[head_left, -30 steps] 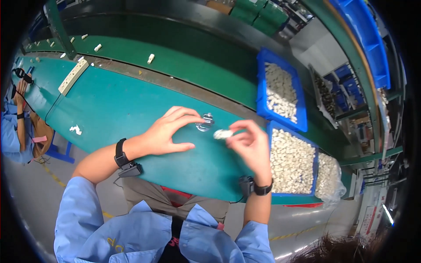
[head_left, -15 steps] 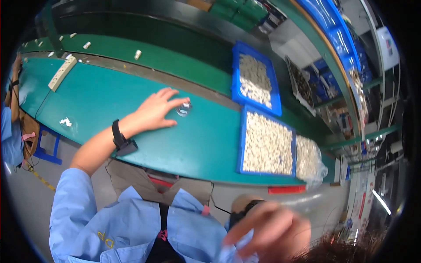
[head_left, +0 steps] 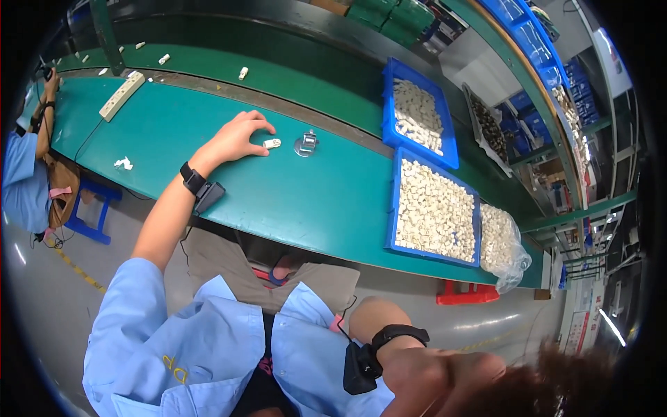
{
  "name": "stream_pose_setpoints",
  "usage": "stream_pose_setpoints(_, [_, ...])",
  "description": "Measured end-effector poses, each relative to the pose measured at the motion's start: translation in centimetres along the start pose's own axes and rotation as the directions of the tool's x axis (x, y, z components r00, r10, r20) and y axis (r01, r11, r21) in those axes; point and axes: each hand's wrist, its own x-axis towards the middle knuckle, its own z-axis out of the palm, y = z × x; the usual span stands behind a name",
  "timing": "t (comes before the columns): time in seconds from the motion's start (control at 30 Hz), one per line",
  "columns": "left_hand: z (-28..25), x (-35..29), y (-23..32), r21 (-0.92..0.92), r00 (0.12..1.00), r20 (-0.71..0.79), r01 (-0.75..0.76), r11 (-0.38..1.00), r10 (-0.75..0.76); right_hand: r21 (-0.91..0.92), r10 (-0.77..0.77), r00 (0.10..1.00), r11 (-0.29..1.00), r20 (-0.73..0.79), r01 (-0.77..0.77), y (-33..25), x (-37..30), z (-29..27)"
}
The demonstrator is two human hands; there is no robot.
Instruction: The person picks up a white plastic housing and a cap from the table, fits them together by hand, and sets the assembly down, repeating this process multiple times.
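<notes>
My left hand (head_left: 240, 139) is over the green table, thumb and fingers apart and curved. A small white plastic piece (head_left: 272, 143) lies on the table just beyond the thumb tip, between thumb and forefinger; neither seems closed on it. Right of it stands a small clear and metallic fixture (head_left: 306, 144) with a round base. My right hand (head_left: 445, 375) is raised at the lower right, close to the camera and beside dark hair. Its fingers are bent and partly hidden, so what they hold, if anything, does not show.
Two blue trays (head_left: 394, 236) of small white pieces and a clear bag (head_left: 497, 240) of them are at the right. A power strip (head_left: 121, 97) lies at the left. White pieces (head_left: 243, 72) dot the green strip behind. A person (head_left: 24, 167) sits far left.
My left hand has drawn back left from the fixture, and the white piece now shows beside its fingers. My right hand has moved lower, nearer the hair. The whole view has shifted slightly.
</notes>
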Motion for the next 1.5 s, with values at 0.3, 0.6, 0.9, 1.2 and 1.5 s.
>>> stream_pose_setpoints(0.3, [2.4,1.9,-0.5,-0.125,0.997,-0.051,-0.064,0.99,0.058,0.062,-0.134,0.965,0.991,0.224,0.123,3.9,0.7,-5.6])
stream_pose_setpoints(0.6, [-2.7,5.1,-0.5,-0.498,0.976,0.169,-0.038,0.867,0.14,-0.767,0.514,0.693,0.102,-0.505,-0.634,16.0,-2.3,-24.7])
stream_pose_setpoints(0.9, [0.1,3.8,5.5,-0.686,0.581,0.66,0.205,0.698,0.477,-0.795,0.729,0.479,-0.148,-0.489,-0.588,19.9,-4.4,-28.4])
stream_pose_setpoints(1.2, [5.5,4.4,2.1,-0.863,0.747,0.503,0.406,0.301,0.436,-0.727,0.401,0.66,-0.022,-0.636,-0.687,20.2,-2.9,-27.4])
stream_pose_setpoints(1.5, [6.8,4.1,0.3,-0.878,0.828,0.478,0.46,0.133,0.294,-0.4,0.774,0.622,0.536,-0.118,-0.744,27.5,4.7,-14.2])
